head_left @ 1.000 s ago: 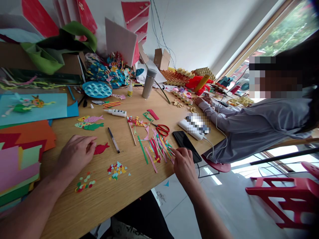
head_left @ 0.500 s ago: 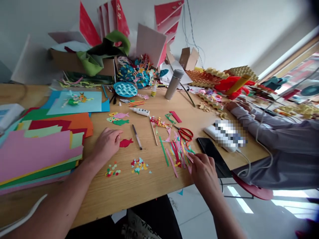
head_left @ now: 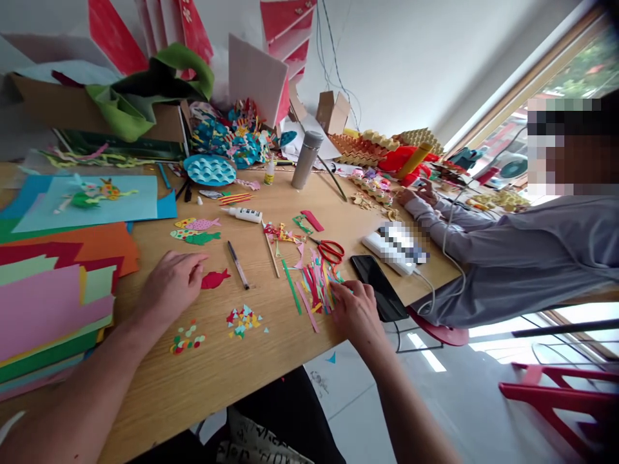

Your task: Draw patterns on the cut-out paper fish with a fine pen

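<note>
Lying flat and half open on the pale wooden tabletop [head_left: 159, 399], fingers loosely curved, nothing in its grasp: the left hand [head_left: 170, 281]. Just beside its fingertips, to the right and apparently not touching, a small red paper fish [head_left: 214, 279], long axis running nearly crosswise to the view, forked tail toward the right, rounded head toward the hand; clearly nearer the left hand than the right. Farther right, curled over the near edge of a loose fan of narrow multicoloured paper strips [head_left: 316, 290], the right hand [head_left: 355, 311], fingers bent and closed in toward the thumb, fingertips at the strips; no telling from this view whether any strip is pinched between them. Long axis of that fan running away from the person, from the table edge toward the far side. Between the two hands, a thin black pen [head_left: 236, 265] lying aslant, a slim wooden stick [head_left: 271, 258], and a small heap of cut paper triangles [head_left: 243, 321]. Just above the strips, red-handled scissors [head_left: 330, 252]; just right of the right hand, a black smartphone [head_left: 374, 287], lying close but apart.
</note>
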A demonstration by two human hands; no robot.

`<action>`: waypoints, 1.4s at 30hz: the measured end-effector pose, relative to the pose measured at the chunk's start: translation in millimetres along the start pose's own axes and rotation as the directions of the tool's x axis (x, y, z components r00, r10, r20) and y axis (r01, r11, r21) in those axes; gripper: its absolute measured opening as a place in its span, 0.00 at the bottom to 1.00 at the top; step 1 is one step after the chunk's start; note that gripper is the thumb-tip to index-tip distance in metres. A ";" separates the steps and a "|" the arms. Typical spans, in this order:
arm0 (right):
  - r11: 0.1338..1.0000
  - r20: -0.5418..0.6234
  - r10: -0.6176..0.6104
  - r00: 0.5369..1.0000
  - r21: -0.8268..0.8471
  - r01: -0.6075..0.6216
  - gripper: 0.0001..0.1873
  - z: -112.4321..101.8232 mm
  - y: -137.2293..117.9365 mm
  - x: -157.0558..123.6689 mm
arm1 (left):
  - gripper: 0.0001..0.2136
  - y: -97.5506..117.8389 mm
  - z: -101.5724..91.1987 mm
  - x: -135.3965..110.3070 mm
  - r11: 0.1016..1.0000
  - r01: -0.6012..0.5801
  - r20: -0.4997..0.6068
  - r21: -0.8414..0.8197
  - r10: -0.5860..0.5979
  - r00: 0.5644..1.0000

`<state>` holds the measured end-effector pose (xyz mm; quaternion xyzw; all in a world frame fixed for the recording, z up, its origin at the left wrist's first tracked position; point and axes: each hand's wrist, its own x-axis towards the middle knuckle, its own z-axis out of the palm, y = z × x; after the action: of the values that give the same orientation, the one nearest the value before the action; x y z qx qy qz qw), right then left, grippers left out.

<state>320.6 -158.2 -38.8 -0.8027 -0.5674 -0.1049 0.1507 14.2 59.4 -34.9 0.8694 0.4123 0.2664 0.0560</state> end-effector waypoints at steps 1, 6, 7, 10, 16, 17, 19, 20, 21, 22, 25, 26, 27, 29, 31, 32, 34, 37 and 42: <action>1.000 0.003 -0.002 1.000 0.008 0.002 0.19 0.5 -1.9 0.2 | 0.16 0.2 -0.3 0.1 1.000 -0.003 0.002 0.002 0.003 1.000; 0.993 -0.145 -0.035 0.989 0.105 0.050 0.15 -10.7 -25.5 -1.3 | 0.18 1.4 -0.9 -0.3 0.999 -0.033 -0.009 0.012 0.034 0.999; 0.987 -0.145 -0.073 0.987 0.133 0.092 0.13 -13.9 -32.4 -2.4 | 0.18 1.6 -0.9 -0.4 0.999 -0.037 -0.009 0.012 0.037 0.999; 0.970 -0.037 -0.184 0.982 0.157 0.188 0.13 -19.2 -51.9 -8.4 | 0.18 1.8 -0.8 -0.5 0.999 -0.040 -0.009 0.012 0.040 0.999; 0.970 0.069 -0.235 0.970 0.086 0.229 0.23 -13.9 -66.9 -28.3 | 0.17 1.4 0.3 -0.2 1.000 -0.026 -0.012 0.012 0.026 1.000; 0.969 0.064 -0.239 0.969 0.083 0.233 0.24 -13.3 -66.9 -31.3 | 0.17 1.4 0.4 -0.1 1.000 -0.024 -0.009 0.012 0.024 1.000; 0.966 0.054 -0.250 0.967 0.083 0.245 0.27 -12.8 -66.6 -36.5 | 0.17 1.9 0.4 0.0 1.000 -0.028 -0.006 0.010 0.028 1.000; 0.963 0.051 -0.260 0.964 0.086 0.255 0.29 -12.6 -66.4 -38.7 | 0.17 2.3 0.3 0.0 0.999 -0.033 -0.007 0.008 0.033 0.999; 0.959 0.049 -0.274 0.961 0.092 0.269 0.32 -12.4 -66.1 -40.7 | 0.18 2.7 0.2 0.0 0.999 -0.038 -0.010 0.005 0.038 0.999; 0.953 0.048 -0.291 0.956 0.098 0.285 0.35 -12.1 -65.7 -42.6 | 0.18 3.1 0.1 0.0 0.999 -0.041 -0.012 0.001 0.041 0.999; 0.936 0.036 -0.341 0.939 0.109 0.336 0.43 -10.4 -64.0 -49.1 | 0.17 3.4 0.1 0.0 1.000 -0.029 -0.010 -0.010 0.029 1.000; 0.930 0.028 -0.357 0.934 0.106 0.352 0.45 -9.9 -63.5 -51.6 | 0.17 3.2 0.3 0.0 1.000 -0.025 -0.008 -0.012 0.025 1.000; 0.924 0.022 -0.372 0.928 0.100 0.368 0.48 -9.6 -63.0 -54.1 | 0.17 2.8 0.6 0.0 1.000 -0.023 -0.008 -0.014 0.023 1.000; 0.911 0.015 -0.406 0.914 0.091 0.403 0.51 -10.4 -61.9 -58.6 | 0.18 1.7 1.1 -0.1 0.999 -0.033 -0.011 -0.016 0.033 0.999; 0.900 0.020 -0.428 0.903 0.098 0.425 0.49 -13.3 -59.7 -60.5 | 0.18 0.7 1.2 -0.2 0.999 -0.050 -0.016 -0.014 0.050 0.999; 0.899 0.019 -0.428 0.904 0.110 0.423 0.46 -15.5 -57.4 -60.0 | 0.18 0.4 1.1 -0.2 0.998 -0.057 -0.017 -0.010 0.057 0.998; 0.917 -0.011 -0.377 0.926 0.135 0.375 0.36 -20.6 -48.6 -55.7 | 0.18 0.5 0.4 -0.1 0.998 -0.060 -0.016 0.003 0.060 0.998; 0.977 -0.152 -0.141 0.978 0.137 0.162 0.17 -26.2 -25.1 -43.2 | 0.18 2.1 -1.1 0.4 0.998 -0.055 0.002 -0.004 0.055 0.998; 1.000 -0.124 -0.024 0.992 0.000 0.025 0.13 -27.4 9.4 -20.2 | 0.16 4.3 -2.8 1.4 0.999 -0.036 0.011 -0.020 0.036 0.999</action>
<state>322.9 -188.9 -21.3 -0.7875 -0.5669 -0.1560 0.1849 16.5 57.3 -30.5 0.8776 0.3936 0.2666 0.0622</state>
